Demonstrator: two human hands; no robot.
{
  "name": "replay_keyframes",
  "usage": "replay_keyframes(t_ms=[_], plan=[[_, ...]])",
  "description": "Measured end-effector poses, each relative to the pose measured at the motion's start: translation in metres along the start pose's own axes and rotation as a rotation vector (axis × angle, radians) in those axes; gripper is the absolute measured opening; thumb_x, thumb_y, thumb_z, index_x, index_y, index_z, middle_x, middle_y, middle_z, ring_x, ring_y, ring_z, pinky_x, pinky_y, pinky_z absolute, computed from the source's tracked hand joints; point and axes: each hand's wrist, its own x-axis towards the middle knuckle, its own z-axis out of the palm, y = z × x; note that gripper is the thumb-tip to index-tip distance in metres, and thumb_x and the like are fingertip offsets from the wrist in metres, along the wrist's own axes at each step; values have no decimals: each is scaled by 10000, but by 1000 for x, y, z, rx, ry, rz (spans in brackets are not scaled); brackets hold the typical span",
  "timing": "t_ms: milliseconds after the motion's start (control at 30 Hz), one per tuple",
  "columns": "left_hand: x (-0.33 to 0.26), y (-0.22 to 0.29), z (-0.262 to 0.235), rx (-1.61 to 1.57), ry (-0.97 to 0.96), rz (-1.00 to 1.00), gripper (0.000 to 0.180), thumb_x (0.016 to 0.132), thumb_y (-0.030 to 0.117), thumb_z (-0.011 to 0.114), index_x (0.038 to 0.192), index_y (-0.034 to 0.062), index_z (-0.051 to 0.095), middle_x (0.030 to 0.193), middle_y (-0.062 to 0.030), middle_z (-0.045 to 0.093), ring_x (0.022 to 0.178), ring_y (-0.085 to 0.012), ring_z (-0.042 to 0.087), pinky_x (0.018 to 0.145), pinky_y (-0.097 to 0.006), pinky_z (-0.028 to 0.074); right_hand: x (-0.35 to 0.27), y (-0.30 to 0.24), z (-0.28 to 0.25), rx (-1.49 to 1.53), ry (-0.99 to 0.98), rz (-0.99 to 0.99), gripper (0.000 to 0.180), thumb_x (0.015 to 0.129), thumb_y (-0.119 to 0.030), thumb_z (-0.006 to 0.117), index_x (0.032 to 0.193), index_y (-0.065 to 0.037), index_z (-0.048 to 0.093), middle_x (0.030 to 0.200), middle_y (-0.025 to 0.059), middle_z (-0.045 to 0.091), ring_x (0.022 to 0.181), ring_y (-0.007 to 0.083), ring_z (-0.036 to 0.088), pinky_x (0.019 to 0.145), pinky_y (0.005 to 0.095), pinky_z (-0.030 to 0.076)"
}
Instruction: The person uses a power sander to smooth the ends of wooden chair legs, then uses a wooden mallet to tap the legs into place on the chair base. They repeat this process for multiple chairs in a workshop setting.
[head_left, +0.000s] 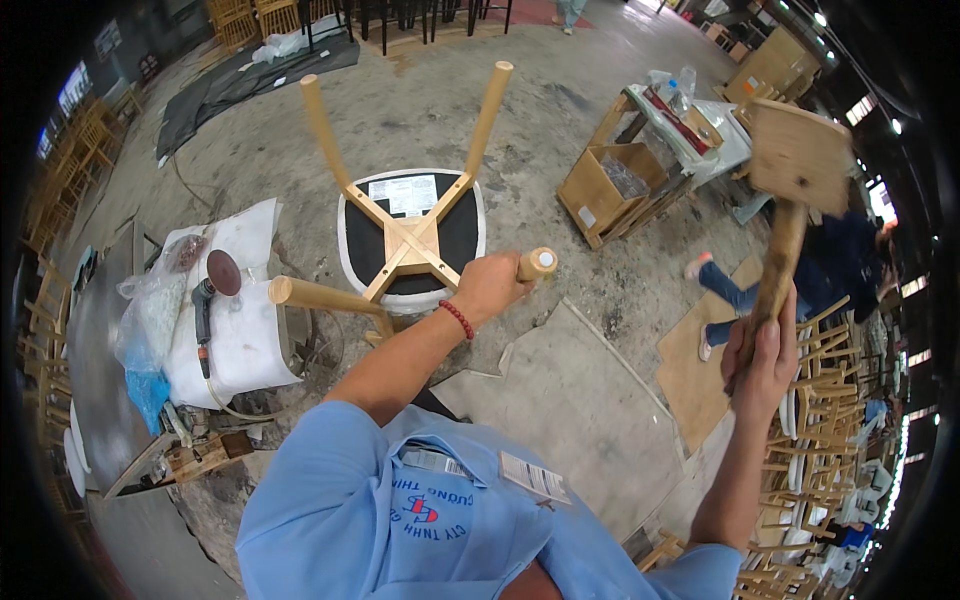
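Note:
An upside-down stool or chair stands before me, its round padded seat underneath, with a black underside and a pale rim. Wooden legs rise from a crossed wooden frame with a square centre block. My left hand is wrapped round the near right leg, close to its end, where a round white pad shows. Raised at the right, my right hand grips the handle of a wooden mallet, its block head up and slightly blurred.
At left, a white-covered surface holds a sander with a round disc and plastic bags. Ahead right are a worktable and a cardboard box. A person is beyond the mallet. Stacked wooden chairs line the right.

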Motion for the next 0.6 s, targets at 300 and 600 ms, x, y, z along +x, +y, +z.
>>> replay_keyframes(t_ms=[300, 600], plan=[[15, -30, -11, -183, -170, 96, 428, 839, 437, 700, 956, 26, 692, 833, -117, 688, 757, -306, 666, 683, -412, 520, 27, 65, 11, -334, -364, 416, 405, 924, -214, 640, 1285, -37, 589, 734, -2, 580, 670, 111, 563, 657, 278, 480], [112, -16, 0, -1324, -216, -535, 546, 995, 481, 497, 929, -35, 662, 603, 6, 452, 464, -95, 386, 420, -278, 283, 104, 118, 169, -45, -253, 281, 189, 805, -142, 736, 906, -20, 632, 686, 9, 604, 579, 125, 556, 539, 301, 458]])
